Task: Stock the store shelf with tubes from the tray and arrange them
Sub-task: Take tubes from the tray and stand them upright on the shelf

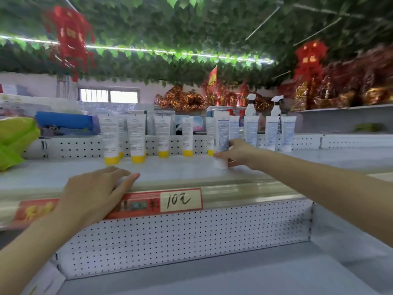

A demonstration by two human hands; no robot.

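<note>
Held tube: one white-capped tube (221, 133) with blue print stood cap-down on the shelf (191, 169), toward the right of the row.
Count: four other white-capped tubes (251, 130) stood to its right and seven yellow-capped tubes (137, 141) to its left, two of those half hidden behind others. Two spray bottles (251, 105) stood behind the row.
Right hand: the right hand (240, 154) gripped the tube low down, thumb across its front just above the cap, fingers (234, 143) curled round its right side.
Left hand: the left hand (95, 192) lay flat on the shelf's front lip, fingers loosely straight, holding nothing and partly covering a red price strip (180, 201).
Surface: a pale shelf with a perforated white back panel (80, 146); a lower shelf (191, 273) lay beneath.
Room: leaf garlands (170, 28) covered the ceiling, with two red ornaments (70, 39) hanging from it. There was a window (110, 95) at the back and a green bag (14, 141) at the left.
</note>
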